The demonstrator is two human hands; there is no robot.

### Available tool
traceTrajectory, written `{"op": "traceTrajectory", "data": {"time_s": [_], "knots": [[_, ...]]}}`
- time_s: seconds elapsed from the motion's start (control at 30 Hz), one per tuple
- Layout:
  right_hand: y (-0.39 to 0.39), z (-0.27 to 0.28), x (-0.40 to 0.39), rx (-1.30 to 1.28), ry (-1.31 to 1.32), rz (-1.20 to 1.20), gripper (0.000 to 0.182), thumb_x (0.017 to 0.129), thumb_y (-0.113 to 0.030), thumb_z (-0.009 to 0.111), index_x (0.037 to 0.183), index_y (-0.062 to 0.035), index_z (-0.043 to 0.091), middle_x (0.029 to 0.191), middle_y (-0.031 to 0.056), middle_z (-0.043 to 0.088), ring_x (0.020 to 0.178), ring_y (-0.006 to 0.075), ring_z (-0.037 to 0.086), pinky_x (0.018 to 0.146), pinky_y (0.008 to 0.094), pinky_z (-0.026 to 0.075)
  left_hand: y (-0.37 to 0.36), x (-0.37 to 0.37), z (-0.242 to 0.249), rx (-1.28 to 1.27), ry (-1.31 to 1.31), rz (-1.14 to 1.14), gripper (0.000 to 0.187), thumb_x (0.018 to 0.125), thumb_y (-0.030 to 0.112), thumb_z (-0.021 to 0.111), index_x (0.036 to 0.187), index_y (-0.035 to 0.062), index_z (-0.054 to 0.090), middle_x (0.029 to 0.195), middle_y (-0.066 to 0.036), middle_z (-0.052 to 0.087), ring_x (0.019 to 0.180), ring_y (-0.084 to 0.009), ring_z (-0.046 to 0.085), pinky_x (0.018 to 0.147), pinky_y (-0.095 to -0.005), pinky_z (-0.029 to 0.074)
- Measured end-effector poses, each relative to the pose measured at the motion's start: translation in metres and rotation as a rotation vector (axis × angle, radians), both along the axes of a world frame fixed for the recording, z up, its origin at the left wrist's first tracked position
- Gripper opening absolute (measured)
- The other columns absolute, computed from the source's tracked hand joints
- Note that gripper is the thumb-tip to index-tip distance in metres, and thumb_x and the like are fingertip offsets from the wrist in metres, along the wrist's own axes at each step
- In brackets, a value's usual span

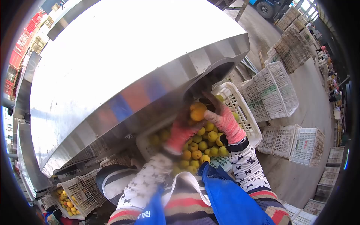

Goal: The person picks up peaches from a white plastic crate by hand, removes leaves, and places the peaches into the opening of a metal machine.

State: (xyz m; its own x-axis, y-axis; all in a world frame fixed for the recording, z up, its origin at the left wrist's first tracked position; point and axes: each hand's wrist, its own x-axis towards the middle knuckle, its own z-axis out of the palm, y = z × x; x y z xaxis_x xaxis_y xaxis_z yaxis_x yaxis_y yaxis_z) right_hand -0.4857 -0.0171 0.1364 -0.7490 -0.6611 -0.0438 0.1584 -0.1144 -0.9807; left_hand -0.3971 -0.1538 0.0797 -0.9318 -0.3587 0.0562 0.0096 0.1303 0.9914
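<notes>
Two round orange-yellow fruits [197, 111], their kind not certain, sit between my gloved hands under the metal chute [221, 69]. My left hand [183, 129], in a pink glove and smeared by motion, closes round them from the left. On the other side, my right hand [227, 122], also in a pink glove, curls its thumb and fingers against the fruit. Below both hands, many yellow-green fruits [202, 145] lie in a white plastic crate [253, 127]. The undersides of the fruits in my hands are hidden.
A large steel table [131, 48] with a raised rim fills the upper left. White crates [275, 92] stand on the floor at right. At lower left, a tipped crate [78, 195] holds orange fruit. A blue vehicle [264, 8] stands at the back.
</notes>
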Motion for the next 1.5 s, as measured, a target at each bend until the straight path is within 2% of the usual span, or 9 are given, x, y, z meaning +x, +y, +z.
{"op": "traceTrajectory", "data": {"time_s": [0.2,0.3,0.5,0.6,0.67,0.8,1.07,1.2,1.5], "knots": [[0.006,-0.007,-0.013,0.246,0.322,-0.129,0.073,0.072,-0.037,0.085,0.130,-0.0023,0.058,0.120,0.0148,0.055,0.109,0.0266,0.060,0.092,0.0362,0.050,0.009,0.001,0.018,0.148,-0.119,-0.020,0.067,0.083,0.027,0.073,0.142,0.0078,0.047,0.127,-0.012,0.061,0.116,-0.0248,0.059,0.099,-0.0372,0.048],[-0.033,-0.003,-0.036,1.027,0.787,-0.304,0.057,0.078,-0.042,0.077,0.119,-0.0057,0.063,0.117,0.0177,0.056,0.105,0.0327,0.059,0.088,0.0409,0.051,0.013,0.012,-0.063,1.143,0.184,-0.074,0.038,0.090,0.027,0.066,0.121,0.0065,0.058,0.114,-0.010,0.065,0.099,-0.0271,0.065,0.090,-0.0393,0.053],[-0.056,-0.027,-0.055,0.784,1.130,-0.411,0.054,0.081,-0.041,0.072,0.118,-0.0032,0.060,0.115,0.0179,0.057,0.101,0.0326,0.060,0.083,0.0406,0.052,0.006,0.004,-0.042,1.607,-0.016,0.163,0.029,0.094,0.024,0.058,0.112,0.0012,0.060,0.110,-0.012,0.064,0.108,-0.0282,0.061,0.097,-0.0448,0.049],[-0.019,-0.018,-0.016,0.585,0.637,-0.341,0.088,0.070,-0.035,0.085,0.138,0.0032,0.046,0.114,0.0179,0.057,0.101,0.0255,0.060,0.086,0.0366,0.052,0.003,0.000,-0.047,1.577,0.135,0.100,0.032,0.094,0.023,0.056,0.116,0.0004,0.059,0.115,-0.014,0.062,0.112,-0.0283,0.059,0.102,-0.0474,0.045],[-0.003,-0.029,0.015,0.517,0.414,-0.278,0.089,0.068,-0.033,0.086,0.139,0.0032,0.047,0.113,0.0171,0.057,0.101,0.0264,0.060,0.088,0.0367,0.051,0.004,0.000,-0.043,0.756,0.090,0.027,0.032,0.094,0.023,0.058,0.120,0.0051,0.059,0.116,-0.010,0.062,0.112,-0.0254,0.059,0.102,-0.0425,0.044],[-0.005,-0.029,0.028,0.546,0.524,-0.273,0.081,0.069,-0.039,0.083,0.135,-0.0027,0.052,0.119,0.0214,0.056,0.106,0.0350,0.060,0.092,0.0395,0.050,0.016,-0.003,0.008,1.412,0.214,-0.061,0.034,0.093,0.025,0.061,0.122,0.0066,0.059,0.113,-0.009,0.063,0.105,-0.0235,0.060,0.097,-0.0381,0.046],[-0.069,-0.066,-0.094,0.740,1.134,-0.222,0.045,0.080,-0.027,0.075,0.115,-0.0018,0.063,0.097,0.0142,0.066,0.096,0.0313,0.065,0.085,0.0395,0.054,0.002,0.027,-0.113,1.065,-0.397,0.245,0.034,0.090,0.028,0.065,0.118,0.0088,0.063,0.102,-0.005,0.063,0.093,-0.0208,0.058,0.088,-0.0361,0.047],[0.002,-0.014,-0.044,0.319,0.298,-0.313,0.048,0.083,-0.024,0.076,0.122,0.0004,0.062,0.098,0.0094,0.069,0.089,0.0232,0.068,0.082,0.0348,0.053,-0.010,0.056,-0.164,0.817,-0.413,0.167,0.031,0.086,0.033,0.070,0.107,0.0102,0.068,0.100,-0.005,0.065,0.088,-0.0151,0.059,0.083,-0.0312,0.047],[0.138,-0.096,0.021,1.669,0.624,0.630,0.043,0.072,-0.034,0.081,0.099,-0.0023,0.067,0.095,0.0192,0.067,0.087,0.0360,0.068,0.075,0.0435,0.055,-0.016,0.072,-0.152,-0.258,-0.952,-0.307,0.056,0.084,0.043,0.068,0.125,0.0058,0.062,0.127,-0.015,0.063,0.116,-0.0274,0.060,0.098,-0.0381,0.046]]}}
